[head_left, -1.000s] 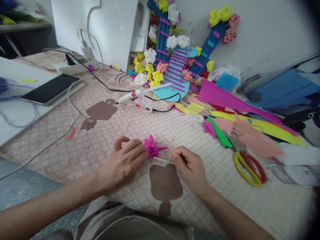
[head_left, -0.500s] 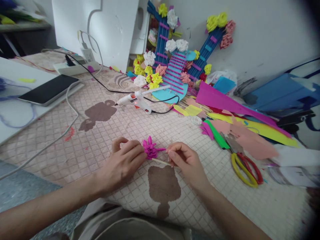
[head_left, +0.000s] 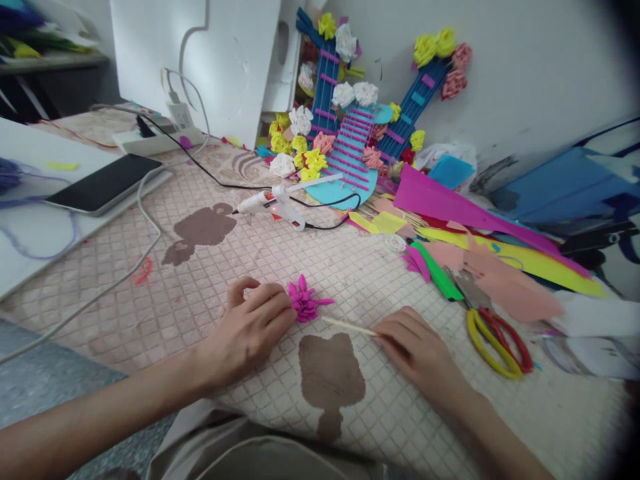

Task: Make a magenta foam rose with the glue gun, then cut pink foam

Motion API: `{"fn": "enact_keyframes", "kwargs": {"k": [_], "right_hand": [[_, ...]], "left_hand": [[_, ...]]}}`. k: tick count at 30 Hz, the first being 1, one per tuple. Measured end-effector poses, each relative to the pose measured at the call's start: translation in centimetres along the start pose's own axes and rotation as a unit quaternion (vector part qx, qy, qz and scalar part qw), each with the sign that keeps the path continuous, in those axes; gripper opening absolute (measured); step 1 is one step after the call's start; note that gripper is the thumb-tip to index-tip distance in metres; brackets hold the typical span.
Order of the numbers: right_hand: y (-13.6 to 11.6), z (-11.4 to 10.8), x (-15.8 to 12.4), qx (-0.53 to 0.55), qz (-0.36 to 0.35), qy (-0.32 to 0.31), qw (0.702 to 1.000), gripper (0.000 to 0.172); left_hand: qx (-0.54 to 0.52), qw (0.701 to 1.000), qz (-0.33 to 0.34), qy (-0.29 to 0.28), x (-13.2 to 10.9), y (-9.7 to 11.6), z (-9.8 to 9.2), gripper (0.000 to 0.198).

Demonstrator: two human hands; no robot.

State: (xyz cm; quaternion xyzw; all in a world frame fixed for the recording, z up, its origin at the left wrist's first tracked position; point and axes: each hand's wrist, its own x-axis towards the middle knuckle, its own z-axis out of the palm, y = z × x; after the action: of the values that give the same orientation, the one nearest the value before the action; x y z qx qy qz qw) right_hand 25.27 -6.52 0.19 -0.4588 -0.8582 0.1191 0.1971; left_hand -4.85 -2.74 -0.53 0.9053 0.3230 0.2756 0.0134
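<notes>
A magenta paper flower (head_left: 304, 301) with pointed petals lies low over the patterned tablecloth in front of me. The fingertips of my left hand (head_left: 257, 320) are closed on its left side; the thumb is partly hidden. My right hand (head_left: 417, 347), to the right, pinches one end of a thin pale wooden stick (head_left: 349, 325). The stick's free end points left, just below the flower and apart from it. Beyond the hands a white hot glue gun (head_left: 274, 205) lies on its side, with its small light lit.
Yellow-and-red-handled scissors (head_left: 500, 343) and coloured paper scraps (head_left: 510, 280) lie at the right. Paper-flower models (head_left: 350, 147) stand against the wall. At the left are a phone (head_left: 105, 185), a power strip (head_left: 145, 140) and a grey cable (head_left: 135, 267) crossing the table.
My right hand has moved right, away from the flower, drawing the wooden stick along with it. My left hand stays at the flower. The whole view has shifted slightly.
</notes>
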Motion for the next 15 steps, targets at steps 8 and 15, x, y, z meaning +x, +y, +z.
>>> {"fn": "enact_keyframes", "kwargs": {"k": [8, 15], "right_hand": [[6.4, -2.0, 1.6, -0.145, 0.105, 0.191, 0.965, 0.009], [2.9, 0.2, 13.1, -0.034, 0.089, 0.127, 0.987, 0.022]], "left_hand": [[-0.002, 1.000, 0.006, 0.031, -0.1, -0.2, 0.5, 0.016], [-0.022, 0.999, -0.003, 0.040, 0.1, 0.0, 0.4, 0.018]]}}
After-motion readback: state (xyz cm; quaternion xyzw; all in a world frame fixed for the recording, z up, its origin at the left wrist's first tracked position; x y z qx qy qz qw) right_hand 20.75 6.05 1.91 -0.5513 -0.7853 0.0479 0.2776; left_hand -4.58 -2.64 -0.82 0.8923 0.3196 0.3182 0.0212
